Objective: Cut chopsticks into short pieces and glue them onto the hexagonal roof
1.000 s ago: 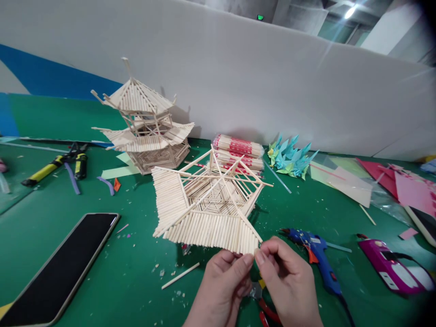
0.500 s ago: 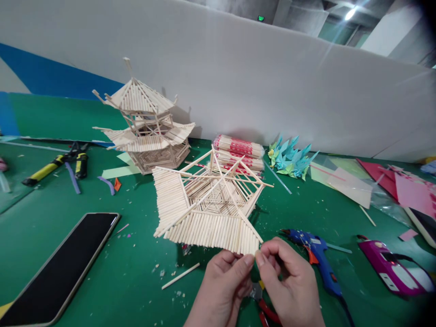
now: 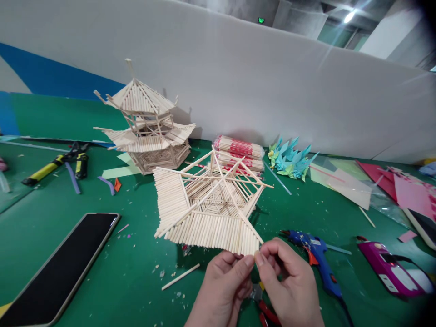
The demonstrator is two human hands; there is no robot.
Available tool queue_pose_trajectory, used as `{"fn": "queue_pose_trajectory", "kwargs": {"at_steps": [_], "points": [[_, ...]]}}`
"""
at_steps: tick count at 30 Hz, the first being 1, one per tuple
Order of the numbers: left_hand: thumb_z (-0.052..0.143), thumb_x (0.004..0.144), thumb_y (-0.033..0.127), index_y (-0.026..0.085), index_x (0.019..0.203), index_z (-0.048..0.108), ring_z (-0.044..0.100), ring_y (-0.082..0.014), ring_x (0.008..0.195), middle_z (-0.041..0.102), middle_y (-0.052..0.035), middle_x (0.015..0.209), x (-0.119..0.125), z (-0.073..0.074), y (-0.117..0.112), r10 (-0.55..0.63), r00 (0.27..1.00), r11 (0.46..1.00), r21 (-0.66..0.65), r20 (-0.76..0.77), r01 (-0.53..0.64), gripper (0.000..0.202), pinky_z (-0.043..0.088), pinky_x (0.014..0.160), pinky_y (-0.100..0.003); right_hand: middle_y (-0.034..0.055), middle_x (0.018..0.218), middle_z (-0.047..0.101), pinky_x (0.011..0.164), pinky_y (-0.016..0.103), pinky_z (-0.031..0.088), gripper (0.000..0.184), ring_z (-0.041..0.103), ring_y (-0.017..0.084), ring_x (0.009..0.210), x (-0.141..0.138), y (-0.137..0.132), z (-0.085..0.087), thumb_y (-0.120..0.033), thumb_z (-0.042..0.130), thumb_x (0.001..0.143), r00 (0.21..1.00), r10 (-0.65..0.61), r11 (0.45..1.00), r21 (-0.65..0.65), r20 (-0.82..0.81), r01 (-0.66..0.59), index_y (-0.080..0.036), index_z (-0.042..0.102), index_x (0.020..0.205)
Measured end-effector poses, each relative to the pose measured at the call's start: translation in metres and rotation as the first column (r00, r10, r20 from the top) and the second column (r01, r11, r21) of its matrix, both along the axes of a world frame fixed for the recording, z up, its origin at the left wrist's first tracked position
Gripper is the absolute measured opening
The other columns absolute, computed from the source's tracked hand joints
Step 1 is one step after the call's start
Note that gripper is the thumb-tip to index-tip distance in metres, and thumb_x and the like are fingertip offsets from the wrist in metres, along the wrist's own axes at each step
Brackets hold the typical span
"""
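Note:
A model pavilion of thin wooden sticks [image 3: 211, 229] stands in front of me, with two roof panels covered in sticks and the rest an open frame. At its near right corner, my left hand [image 3: 226, 277] is closed, thumb and fingers pinching the lower ends of the roof sticks. My right hand [image 3: 288, 272] is closed beside it, its thumb and index finger pinched at the same corner, touching the stick ends. The fingertips hide exactly which stick each hand grips. Partly behind the hands lie red-handled pliers [image 3: 262, 306]. One loose stick [image 3: 180, 276] rests left of my left hand.
A taller stick pagoda [image 3: 146, 122] stands at the back left, near yellow-black pliers [image 3: 54, 168]. Wrapped stick bundles [image 3: 238, 147] and blue folded paper [image 3: 293, 156] sit behind. A blue glue gun [image 3: 318, 254] and purple power strip [image 3: 388, 268] lie right, a phone [image 3: 61, 263] left.
Almost nothing differs. Both hands keep their pinch at the roof corner, and the view has shifted very slightly.

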State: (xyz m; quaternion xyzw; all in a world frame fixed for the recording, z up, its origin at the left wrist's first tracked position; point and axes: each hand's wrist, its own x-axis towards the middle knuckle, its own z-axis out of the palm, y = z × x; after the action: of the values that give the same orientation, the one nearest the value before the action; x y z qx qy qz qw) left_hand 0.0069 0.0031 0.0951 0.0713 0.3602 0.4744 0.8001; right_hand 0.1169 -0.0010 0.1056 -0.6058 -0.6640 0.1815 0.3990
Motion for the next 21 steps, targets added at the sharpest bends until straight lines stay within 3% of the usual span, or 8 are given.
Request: {"fn": "queue_pose_trajectory", "kwargs": {"at_steps": [9, 14, 18, 21], "points": [[0.081, 0.054, 0.024, 0.010, 0.052, 0.056, 0.035, -0.0011, 0.039, 0.050, 0.0034, 0.046, 0.0000, 0.0009, 0.0000, -0.001, 1.000, 1.000, 0.013, -0.003, 0.001, 0.029, 0.024, 0.041, -0.014, -0.0031, 0.052, 0.046, 0.040, 0.019, 0.037, 0.020, 0.044, 0.010, 0.044, -0.0027, 0.0013, 0.0037, -0.025, 0.049, 0.079, 0.999, -0.007, 0.999, -0.047, -0.040, 0.005, -0.019, 0.051, 0.060], [0.080, 0.055, 0.025, 0.011, 0.049, 0.053, 0.034, -0.0019, 0.039, 0.046, 0.0052, 0.042, -0.0001, -0.0001, 0.0002, -0.003, 1.000, 1.000, 0.024, 0.002, 0.003, 0.032, 0.023, 0.041, -0.015, -0.0045, 0.050, 0.042, 0.040, 0.020, 0.032, 0.024, 0.038, 0.009, 0.044, -0.0062, 0.0000, 0.0052, -0.031, 0.050, 0.077, 0.972, -0.107, 0.985, -0.157, -0.209, 0.075, -0.019, 0.048, 0.056], [0.081, 0.053, 0.024, 0.011, 0.051, 0.053, 0.035, -0.0021, 0.040, 0.047, 0.0053, 0.043, -0.0006, 0.0001, -0.0003, 0.001, 1.000, 1.000, 0.006, 0.004, -0.001, 0.031, 0.024, 0.042, -0.015, -0.0056, 0.049, 0.040, 0.038, 0.018, 0.031, 0.025, 0.036, 0.009, 0.043, -0.0028, 0.0013, 0.0011, -0.032, 0.050, 0.078, 0.935, -0.050, 0.966, -0.256, -0.352, -0.045, -0.019, 0.046, 0.056], [0.082, 0.053, 0.024, 0.011, 0.052, 0.053, 0.036, -0.0020, 0.040, 0.047, 0.0054, 0.043, -0.0007, 0.0002, -0.0006, 0.001, 1.000, 1.000, -0.008, 0.007, -0.001, 0.032, 0.025, 0.043, -0.015, -0.0059, 0.049, 0.038, 0.038, 0.018, 0.030, 0.025, 0.035, 0.009, 0.044, -0.0001, 0.0023, -0.0009, -0.031, 0.051, 0.078, 0.913, -0.058, 0.959, -0.275, -0.404, -0.060, -0.019, 0.046, 0.056]]}}
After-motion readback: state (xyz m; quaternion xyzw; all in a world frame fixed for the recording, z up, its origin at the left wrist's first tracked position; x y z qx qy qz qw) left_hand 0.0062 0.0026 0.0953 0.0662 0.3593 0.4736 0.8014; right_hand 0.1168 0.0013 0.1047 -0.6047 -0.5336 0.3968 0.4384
